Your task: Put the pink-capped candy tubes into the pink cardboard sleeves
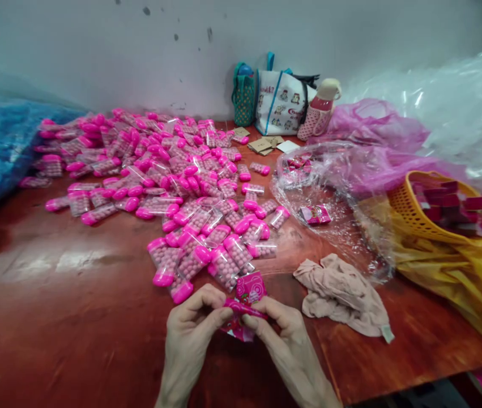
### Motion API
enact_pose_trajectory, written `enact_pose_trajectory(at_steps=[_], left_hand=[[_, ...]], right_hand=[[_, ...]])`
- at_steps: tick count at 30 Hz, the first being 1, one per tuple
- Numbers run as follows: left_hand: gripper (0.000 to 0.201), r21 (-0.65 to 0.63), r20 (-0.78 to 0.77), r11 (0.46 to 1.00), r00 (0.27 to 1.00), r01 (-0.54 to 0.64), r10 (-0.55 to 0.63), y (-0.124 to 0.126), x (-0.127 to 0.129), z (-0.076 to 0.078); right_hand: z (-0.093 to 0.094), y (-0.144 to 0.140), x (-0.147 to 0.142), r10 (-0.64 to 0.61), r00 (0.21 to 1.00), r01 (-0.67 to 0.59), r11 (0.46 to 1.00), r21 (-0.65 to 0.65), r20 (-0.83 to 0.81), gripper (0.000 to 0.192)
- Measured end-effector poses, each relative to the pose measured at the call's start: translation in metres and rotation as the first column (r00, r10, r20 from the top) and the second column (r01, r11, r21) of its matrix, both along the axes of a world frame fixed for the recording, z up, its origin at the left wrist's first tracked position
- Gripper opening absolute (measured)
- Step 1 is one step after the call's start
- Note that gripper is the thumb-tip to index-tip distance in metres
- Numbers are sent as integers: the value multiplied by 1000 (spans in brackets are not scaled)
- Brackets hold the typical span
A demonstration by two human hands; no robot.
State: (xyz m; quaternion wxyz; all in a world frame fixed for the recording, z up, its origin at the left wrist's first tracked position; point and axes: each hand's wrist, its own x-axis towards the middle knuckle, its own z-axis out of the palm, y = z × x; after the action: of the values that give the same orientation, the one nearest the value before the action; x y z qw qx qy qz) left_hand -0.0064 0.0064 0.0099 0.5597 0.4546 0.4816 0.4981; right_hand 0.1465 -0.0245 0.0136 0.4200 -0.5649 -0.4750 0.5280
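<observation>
No text is clearly legible: the red lettering [304, 112] on the white bag [282, 105] and small print [254, 296] on the pink packaging [250, 285] blur.

Dim light is leaving whitish glare on the left of the glossy red-brown tabletop [96, 306]. Crumpled clear plastic sheeting [448, 107] at far right is glinting, while the view's outer edges are blurring.

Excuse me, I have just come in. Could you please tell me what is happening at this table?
A person is pinching a printed pink piece, perhaps a card label, between the left hand and right hand. Just beyond lies a large pile of clear, pink-capped containers filled with small pink balls. A beige cloth lies to the right, with a yellow basket farther over.
</observation>
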Motion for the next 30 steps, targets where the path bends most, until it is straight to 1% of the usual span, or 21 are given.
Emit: enact_pose_trajectory(at_steps=[2,4,6,9,11,13,14,15,16,18,20,23,26,28,29,30], left_hand=[[19,28,-64,999,997,-31,32,-1,2,1],[23,76,-152,996,986,-52,63,-1,4,1],[25,124,-221,991,972,-55,82,-1,7,1],[27,191,-260,978,957,-81,130,-1,11,-2],[27,224,-258,967,950,-121,179,-3,13,-5],[17,237,-245,952,936,-194,252,-4,13,-8],[9,236,-235,943,928,-233,288,-5,13,-9],[6,229,-223,937,923,-264,314,-5,12,-10],[11,215,-207,936,923,-280,324,-5,11,-11],[16,166,-156,949,943,-268,294,-4,9,-12],[14,118,-77,964,966,-237,246,-2,7,-12],[14,87,2,969,973,-232,232,0,6,-10],[14,49,-3,972,973,-229,229,-1,7,-9],[15,23,-20,971,971,-237,238,-2,8,-8],[15,22,-31,972,972,-234,234,-2,8,-8],[15,28,-42,975,974,-219,220,-3,9,-8]], right_hand=[[-1,1,-1,-47,996,43,997,-56,-71,13],[-2,3,-3,-74,981,52,991,-127,-178,23],[-3,5,-4,-101,964,60,984,-168,-247,23],[-3,8,-7,-150,971,126,983,-130,-189,27],[-3,8,-9,-151,979,140,986,-90,-139,31],[-5,7,-10,-143,986,137,988,-71,-88,34],[-6,6,-11,-142,989,139,989,-58,-50,34],[-8,6,-11,-141,990,141,989,-39,-4,34],[-9,6,-11,-139,990,140,990,-19,40,34],[-12,6,-10,-129,986,127,992,23,103,33],[-14,6,-9,-115,986,108,992,62,118,34],[-16,7,-9,-108,986,94,989,111,125,34],[-16,7,-10,-106,987,90,987,133,123,29],[-16,7,-11,-146,982,125,978,165,120,13],[-16,7,-11,-168,979,145,972,186,115,11],[-16,7,-11,-182,978,157,966,205,106,17]])
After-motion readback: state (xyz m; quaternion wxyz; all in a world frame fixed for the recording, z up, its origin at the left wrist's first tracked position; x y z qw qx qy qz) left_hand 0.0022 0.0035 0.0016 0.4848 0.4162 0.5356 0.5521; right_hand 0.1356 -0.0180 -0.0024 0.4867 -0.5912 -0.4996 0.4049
